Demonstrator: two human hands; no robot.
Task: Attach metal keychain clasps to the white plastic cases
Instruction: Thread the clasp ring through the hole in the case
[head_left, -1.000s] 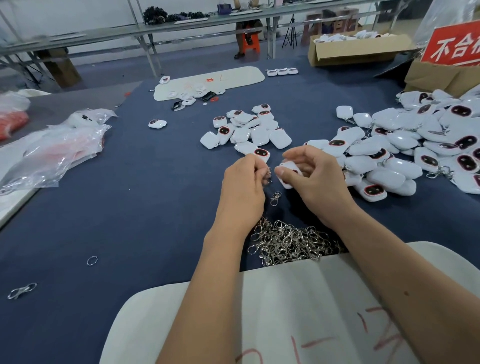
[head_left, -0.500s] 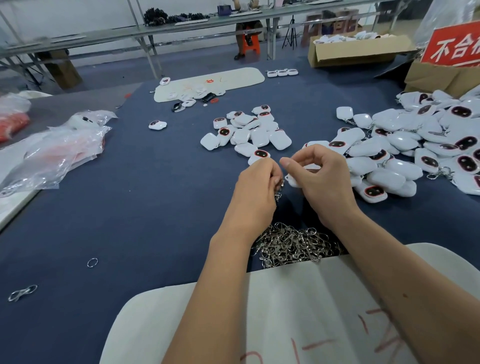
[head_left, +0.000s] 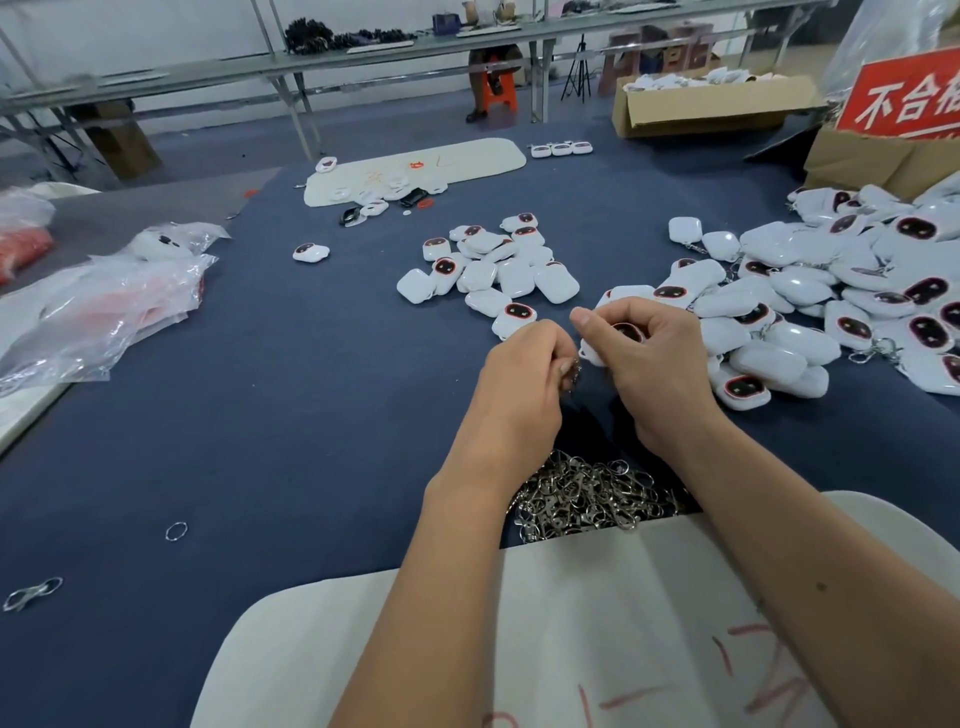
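Left hand (head_left: 524, 379) curled, fingertips pinching a clasp (head_left: 574, 371). Right hand (head_left: 649, 358) curled round a case (head_left: 621, 338), thumb and forefinger pinched above it, dark window of the case showing between the fingers. Both hands raised over the blue mat (head_left: 260, 441), fingertips almost touching, clasp just left of the case's near corner; couldn't tell whether hooked on. Below the wrists: clasp heap (head_left: 587, 493), touching the white board (head_left: 571, 623) edge. Just beyond the left fingertips: small case pile (head_left: 493, 270). Right of the right fingers: big case pile (head_left: 831, 301), nearest cases just beside the knuckles. Far left of the hands: loose ring (head_left: 176, 531) and plastic bags (head_left: 104, 306).
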